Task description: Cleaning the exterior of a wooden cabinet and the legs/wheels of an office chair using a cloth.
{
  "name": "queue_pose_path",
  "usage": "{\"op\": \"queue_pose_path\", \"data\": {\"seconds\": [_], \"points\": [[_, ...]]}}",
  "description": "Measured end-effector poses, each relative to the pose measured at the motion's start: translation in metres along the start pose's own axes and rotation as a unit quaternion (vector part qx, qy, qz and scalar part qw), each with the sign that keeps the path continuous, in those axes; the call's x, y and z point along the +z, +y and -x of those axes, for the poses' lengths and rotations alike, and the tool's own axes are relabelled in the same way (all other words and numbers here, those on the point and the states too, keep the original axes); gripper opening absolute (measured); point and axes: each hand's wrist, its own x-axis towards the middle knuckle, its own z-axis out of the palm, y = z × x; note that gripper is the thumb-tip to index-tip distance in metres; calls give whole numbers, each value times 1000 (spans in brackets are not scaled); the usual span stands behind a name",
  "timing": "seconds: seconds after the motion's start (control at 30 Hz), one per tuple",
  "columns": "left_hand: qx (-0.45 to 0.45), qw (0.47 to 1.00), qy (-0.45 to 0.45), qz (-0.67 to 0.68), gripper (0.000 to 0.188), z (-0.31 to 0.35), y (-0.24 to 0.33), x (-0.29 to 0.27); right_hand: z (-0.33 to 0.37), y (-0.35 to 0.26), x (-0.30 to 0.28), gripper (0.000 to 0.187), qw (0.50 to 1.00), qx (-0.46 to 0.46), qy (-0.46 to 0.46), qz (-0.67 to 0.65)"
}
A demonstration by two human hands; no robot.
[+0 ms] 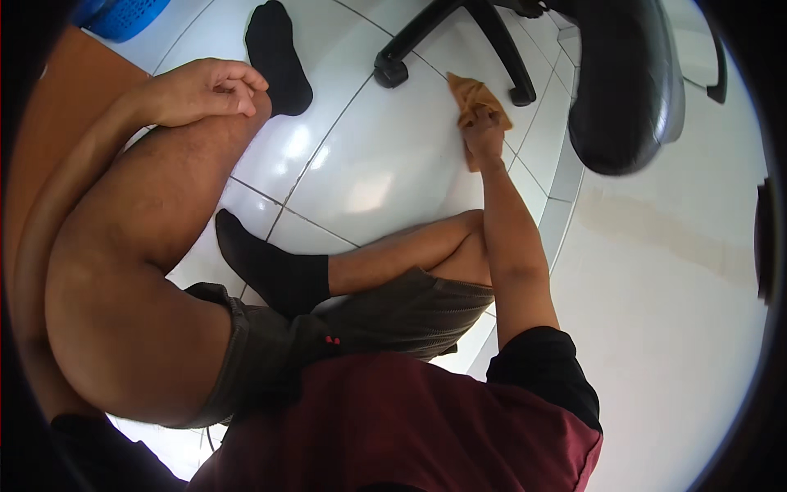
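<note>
My right hand (485,131) reaches out to the floor at the upper right, its fingers closed on a tan-orange cloth (470,92). One corner of the cloth spreads beyond my fingers toward the chair base, and another part hangs out below my hand. Beneath it lies the glossy white tiled floor (393,148). My left hand (209,92) rests on my raised left shin, fingers loosely curled in, with nothing seen in them.
A black wheeled chair base (459,25) stands just beyond the cloth, a black padded chair part (619,90) to its right. A white wall (656,287) runs along the right. At the left are a brown wooden surface (70,123) and a blue basket (123,18).
</note>
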Motion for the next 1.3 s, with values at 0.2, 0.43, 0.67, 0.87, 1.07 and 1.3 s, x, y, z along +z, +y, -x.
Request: {"op": "queue_pose_path", "data": {"seconds": [0.2,0.43,0.67,0.87,1.07,1.3], "points": [[-56,990,-94,-85,47,4,20,-23,-3,58,-23,39,822,244,47,-512],[-78,947,119,-287,64,-7,-72,26,21,77,-6,45,827,342,116,-430],[-247,929,232,-146,83,-29,-51,66,8,76,51,38,995,-18,42,84],[-231,916,229,-236,87,-28,-49,63,9,40,-29,36,953,189,123,-202],[-218,917,237,-237,88,-40,-44,61,26,109,2,33,961,265,19,-73],[-244,908,236,-244,87,-26,-45,63,29,-14,-71,54,906,291,-110,-286]]}}
